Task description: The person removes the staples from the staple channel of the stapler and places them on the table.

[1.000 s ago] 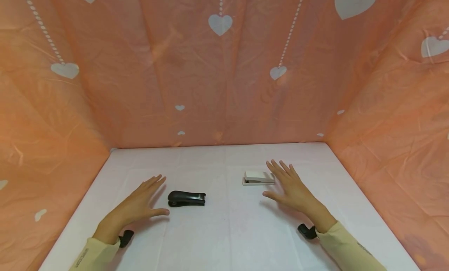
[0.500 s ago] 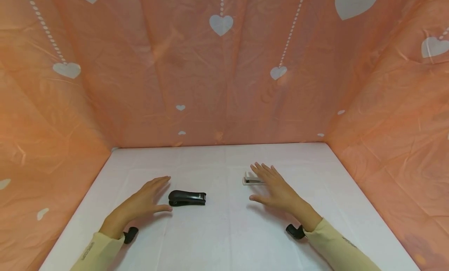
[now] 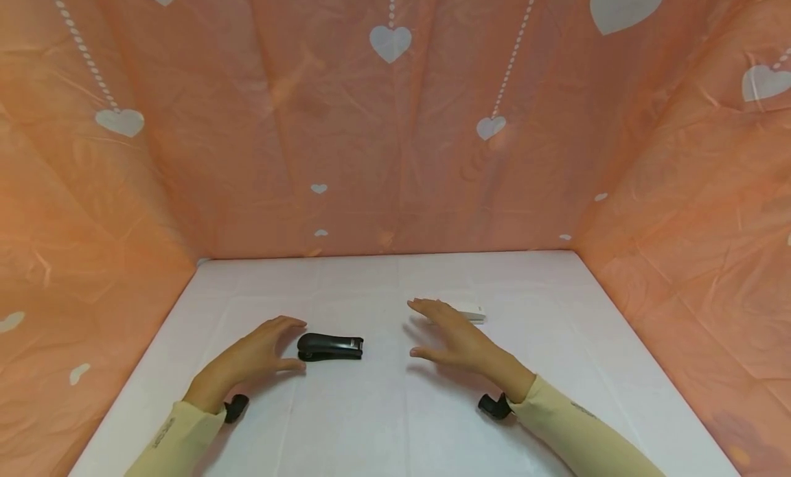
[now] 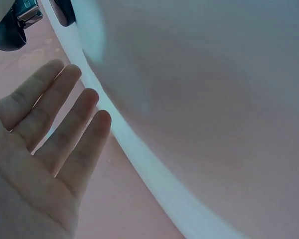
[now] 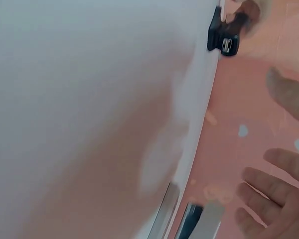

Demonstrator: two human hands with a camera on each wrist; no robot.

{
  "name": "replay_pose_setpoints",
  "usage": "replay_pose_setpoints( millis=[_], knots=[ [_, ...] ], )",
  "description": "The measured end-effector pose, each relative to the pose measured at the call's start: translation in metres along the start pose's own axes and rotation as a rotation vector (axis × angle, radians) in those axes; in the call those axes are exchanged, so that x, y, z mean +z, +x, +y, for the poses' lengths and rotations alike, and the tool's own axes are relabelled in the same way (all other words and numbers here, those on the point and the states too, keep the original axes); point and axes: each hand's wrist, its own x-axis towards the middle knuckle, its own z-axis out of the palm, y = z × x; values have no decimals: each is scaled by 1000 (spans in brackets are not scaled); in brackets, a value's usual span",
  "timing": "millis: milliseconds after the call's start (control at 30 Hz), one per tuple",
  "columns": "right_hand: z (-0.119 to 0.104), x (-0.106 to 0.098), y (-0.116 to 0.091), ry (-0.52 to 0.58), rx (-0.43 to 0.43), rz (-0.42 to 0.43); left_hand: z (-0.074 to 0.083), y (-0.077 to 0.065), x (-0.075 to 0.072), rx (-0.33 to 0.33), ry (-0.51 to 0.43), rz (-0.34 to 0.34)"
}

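A black stapler (image 3: pixel 330 347) lies on the white table, left of centre in the head view. My left hand (image 3: pixel 247 357) is beside its left end, thumb and fingers apart, with the fingertips close to the stapler. In the left wrist view the fingers (image 4: pixel 50 112) are straight, and part of the black stapler (image 4: pixel 9 34) shows at the top left. My right hand (image 3: pixel 457 340) hovers left of and in front of a white stapler (image 3: pixel 474 315), hiding much of it. Its thumb and fingers are spread and hold nothing. The right wrist view shows the white stapler (image 5: pixel 164 211) at the bottom.
A white cloth covers the table (image 3: pixel 371 422). Orange curtain (image 3: pixel 395 154) with pale hearts rises behind it and along both sides. Small black wrist cameras (image 3: pixel 494 406) sit under both wrists.
My right hand has moved left across the white stapler towards the middle. My left hand has edged right, nearer the black stapler, its fingers bending a little. Both staplers have stayed put.
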Motion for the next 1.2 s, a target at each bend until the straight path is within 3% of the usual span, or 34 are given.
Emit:
replay_pose_setpoints(
  millis=[200,533,800,1033,1200],
  knots=[
    [-16,9,16,71,-35,21,1,4,0,8,-30,-15],
    [-33,27,43,55,-103,-16,5,8,0,-20,-17,-47],
    [-49,41,64,108,-101,-71,2,11,-1,-11,21,-52],
    [-58,58,80,142,-50,-132,1,10,-1,-26,49,-48],
    [-62,68,90,121,-86,-133,5,9,-2,-35,64,-41]
  ],
)
